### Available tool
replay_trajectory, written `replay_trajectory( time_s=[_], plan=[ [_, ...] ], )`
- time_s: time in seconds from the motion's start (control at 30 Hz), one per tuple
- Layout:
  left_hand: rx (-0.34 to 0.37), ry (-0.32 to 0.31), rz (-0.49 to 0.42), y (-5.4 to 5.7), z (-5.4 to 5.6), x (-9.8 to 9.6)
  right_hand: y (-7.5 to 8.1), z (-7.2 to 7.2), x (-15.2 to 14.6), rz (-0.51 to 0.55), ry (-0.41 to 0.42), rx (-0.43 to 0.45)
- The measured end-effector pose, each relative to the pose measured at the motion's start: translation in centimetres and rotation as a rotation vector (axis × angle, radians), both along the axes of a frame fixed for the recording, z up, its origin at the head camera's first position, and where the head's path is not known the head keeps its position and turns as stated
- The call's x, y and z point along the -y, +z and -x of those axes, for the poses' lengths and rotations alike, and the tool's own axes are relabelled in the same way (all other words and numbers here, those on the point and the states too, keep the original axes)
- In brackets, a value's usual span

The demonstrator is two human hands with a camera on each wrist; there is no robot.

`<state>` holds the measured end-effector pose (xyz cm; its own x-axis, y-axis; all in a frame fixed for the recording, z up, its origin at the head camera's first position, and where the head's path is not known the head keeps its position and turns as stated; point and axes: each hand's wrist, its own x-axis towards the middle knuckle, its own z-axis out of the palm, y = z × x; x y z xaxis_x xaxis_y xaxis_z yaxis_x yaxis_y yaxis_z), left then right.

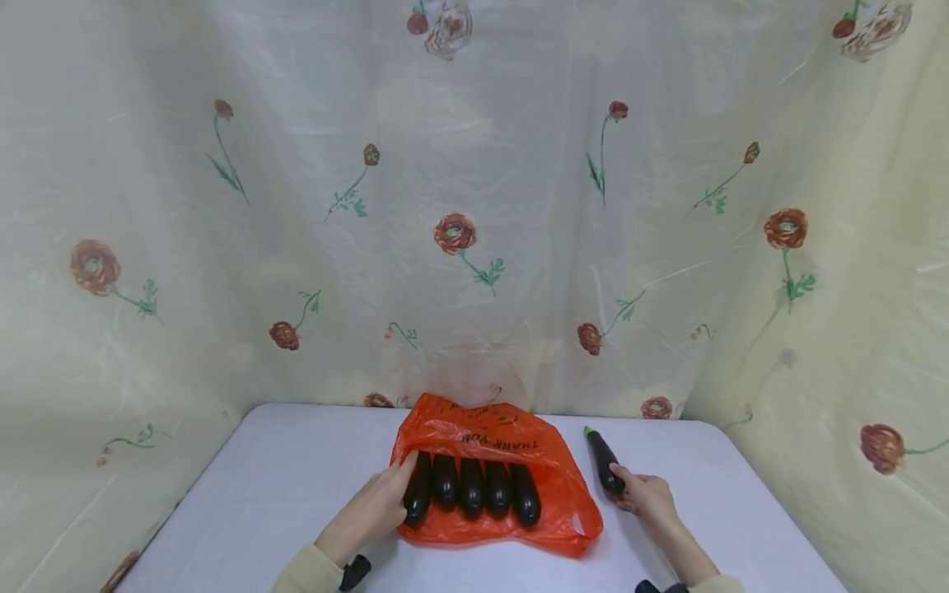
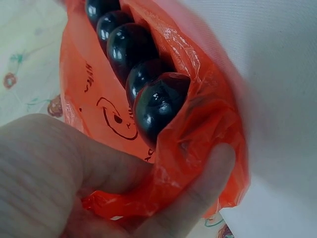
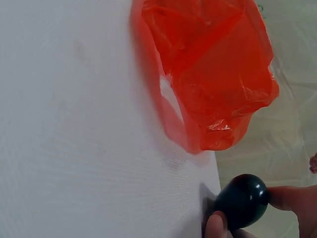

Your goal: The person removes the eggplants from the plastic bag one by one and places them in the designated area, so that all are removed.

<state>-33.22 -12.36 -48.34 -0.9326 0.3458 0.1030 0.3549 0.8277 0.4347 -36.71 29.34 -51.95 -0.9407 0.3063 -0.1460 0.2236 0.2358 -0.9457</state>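
Observation:
A red plastic bag (image 1: 482, 424) with dark printed lettering lies on the table, its mouth towards me. Several dark eggplants (image 1: 471, 487) lie side by side inside, blunt ends outward. At the bag's left edge my left hand (image 1: 380, 500) pinches the plastic; in the left wrist view the thumb and a finger grip a fold of the bag (image 2: 183, 144) beside the nearest eggplant (image 2: 161, 106). To the right of the bag, my right hand (image 1: 647, 496) holds another eggplant (image 1: 602, 457) by its blunt end, the green stem pointing away. The right wrist view shows that rounded end (image 3: 242, 201) between thumb and fingers.
The white table (image 1: 296, 461) extends to both sides of the bag. Behind it and along the sides hangs a pale curtain (image 1: 519, 247) with a flower print. One bag handle (image 1: 582, 527) spreads out at the front right.

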Motion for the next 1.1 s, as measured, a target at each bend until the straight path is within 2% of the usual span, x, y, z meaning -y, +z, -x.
replay_trajectory(
  time_s=[0.37, 0.53, 0.73, 1.1],
  plan=[
    [-0.003, 0.001, 0.013, -0.1, 0.07, -0.01, -0.2, 0.12, -0.11, -0.219, 0.004, -0.015],
    [-0.02, -0.006, 0.016, -0.09, -0.03, -0.05, -0.27, 0.27, 0.0, -0.21, -0.008, -0.023],
    [-0.008, -0.005, 0.01, 0.04, -0.05, -0.01, -0.32, 0.35, 0.04, -0.211, -0.023, -0.045],
    [-0.002, 0.007, 0.003, -0.01, -0.01, -0.05, -0.45, 0.41, 0.09, -0.216, -0.026, -0.018]
  ],
)
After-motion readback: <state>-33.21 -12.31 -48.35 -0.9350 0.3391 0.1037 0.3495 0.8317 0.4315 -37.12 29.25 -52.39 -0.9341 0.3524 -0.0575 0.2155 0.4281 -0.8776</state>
